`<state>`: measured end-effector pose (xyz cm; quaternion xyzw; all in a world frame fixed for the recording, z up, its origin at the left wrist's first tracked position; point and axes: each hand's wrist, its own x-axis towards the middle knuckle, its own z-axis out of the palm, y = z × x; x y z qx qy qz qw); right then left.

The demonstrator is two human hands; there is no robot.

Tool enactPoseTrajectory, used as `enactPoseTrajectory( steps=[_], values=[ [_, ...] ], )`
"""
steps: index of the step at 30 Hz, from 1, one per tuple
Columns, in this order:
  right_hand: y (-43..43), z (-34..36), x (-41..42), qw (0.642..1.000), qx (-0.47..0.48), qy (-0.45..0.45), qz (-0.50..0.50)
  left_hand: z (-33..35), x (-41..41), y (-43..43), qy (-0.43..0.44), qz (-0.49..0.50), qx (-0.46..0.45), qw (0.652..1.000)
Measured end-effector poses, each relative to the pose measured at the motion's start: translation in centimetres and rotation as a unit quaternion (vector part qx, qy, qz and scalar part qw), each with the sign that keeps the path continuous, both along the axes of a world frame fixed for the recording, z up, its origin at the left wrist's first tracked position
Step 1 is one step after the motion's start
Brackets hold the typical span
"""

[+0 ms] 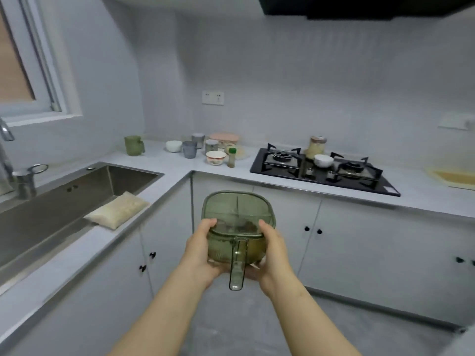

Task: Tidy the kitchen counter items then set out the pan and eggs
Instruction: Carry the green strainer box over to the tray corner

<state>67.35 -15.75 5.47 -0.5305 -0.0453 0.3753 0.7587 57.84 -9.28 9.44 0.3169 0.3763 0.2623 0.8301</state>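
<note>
We hold a green lidded container (237, 227) in the air before the cabinets, our left hand (199, 249) and right hand (272, 249) clasping its sides. Beyond, cups and bowls crowd the counter (180, 176) corner beside the gas stove (323, 168).

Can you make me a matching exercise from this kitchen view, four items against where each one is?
Items:
1. green container
2. bag of rice
3. white bowl
4. green mug

Places:
A. on the stove
B. counter corner, near the window
C. held in both hands
D. counter edge beside the sink

Pairs: 1-C, 2-D, 3-A, 4-B
</note>
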Motion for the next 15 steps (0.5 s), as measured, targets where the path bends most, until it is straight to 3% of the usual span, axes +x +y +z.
enactPoseTrajectory(
  steps=[15],
  values=[
    [-10.3,-3.7,19.5,0.984,-0.001,0.048,-0.170,-2.5,22.0,-7.7,0.046,-0.172,-0.040,0.983]
  ],
)
